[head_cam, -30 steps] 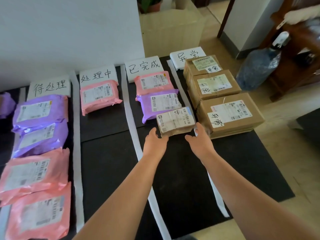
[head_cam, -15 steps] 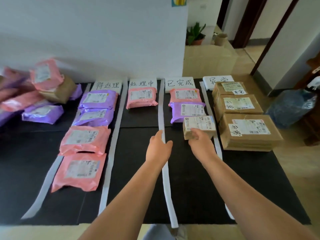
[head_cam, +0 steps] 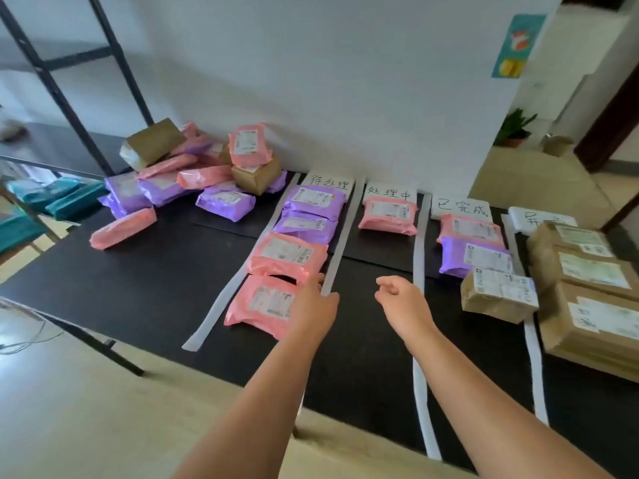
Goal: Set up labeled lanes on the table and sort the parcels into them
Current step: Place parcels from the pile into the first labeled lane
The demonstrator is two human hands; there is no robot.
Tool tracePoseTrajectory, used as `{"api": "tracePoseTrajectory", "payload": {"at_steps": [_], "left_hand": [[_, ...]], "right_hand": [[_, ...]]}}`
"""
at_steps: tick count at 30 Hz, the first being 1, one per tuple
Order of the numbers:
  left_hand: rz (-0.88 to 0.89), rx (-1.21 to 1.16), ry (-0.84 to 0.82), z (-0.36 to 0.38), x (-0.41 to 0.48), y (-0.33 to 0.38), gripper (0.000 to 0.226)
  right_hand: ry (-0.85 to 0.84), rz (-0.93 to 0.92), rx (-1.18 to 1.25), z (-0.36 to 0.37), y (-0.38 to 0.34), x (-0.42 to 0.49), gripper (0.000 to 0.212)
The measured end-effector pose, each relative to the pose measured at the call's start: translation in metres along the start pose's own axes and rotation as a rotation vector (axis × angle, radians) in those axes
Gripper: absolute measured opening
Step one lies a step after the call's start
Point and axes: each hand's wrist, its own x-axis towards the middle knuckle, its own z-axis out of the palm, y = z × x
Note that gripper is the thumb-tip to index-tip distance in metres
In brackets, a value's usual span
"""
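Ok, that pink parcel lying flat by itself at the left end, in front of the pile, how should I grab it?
Take the pink parcel across its narrow middle, coming from above on the near side. It lies flat and long in front of the pile, with bare table along its near edge, so there is probably room to get under it.

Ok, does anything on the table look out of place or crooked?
Yes: the small brown box in the third lane sits skewed, its right end lying over the white strip beside it. A jumbled heap of parcels lies unsorted at the far left.
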Motion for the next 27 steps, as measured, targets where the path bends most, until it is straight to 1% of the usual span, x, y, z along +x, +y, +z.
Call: {"api": "tracePoseTrajectory", "payload": {"at_steps": [5, 8, 12, 15, 18, 22, 27], "left_hand": [[-0.009, 0.038, 0.056, -0.101, -0.009, -0.060, 0.051], [-0.021, 0.025, 0.079, -0.164, -0.011, -0.104, 0.052], [-0.055, 0.012, 0.135, -0.229, -0.011, -0.150, 0.050], [-0.052, 0.000, 0.151, -0.262, -0.011, -0.174, 0.049], [-0.071, -0.023, 0.164, -0.289, -0.001, -0.191, 0.047], [-0.117, -0.052, 0.172, -0.317, 0.020, -0.213, 0.045], [-0.158, -0.014, 0.192, -0.358, 0.067, -0.236, 0.045]], "right_hand": [[-0.039, -0.080, 0.028, 0.105, -0.058, -0.035, 0.032], [-0.078, -0.083, 0.043, 0.171, -0.089, -0.062, 0.035], [-0.092, -0.118, 0.096, 0.235, -0.122, -0.097, 0.037], [-0.125, -0.156, 0.105, 0.264, -0.140, -0.114, 0.037], [-0.128, -0.150, 0.122, 0.289, -0.159, -0.112, 0.038], [-0.161, -0.128, 0.123, 0.327, -0.178, -0.097, 0.039], [-0.214, -0.124, 0.118, 0.382, -0.207, -0.058, 0.040]]}}
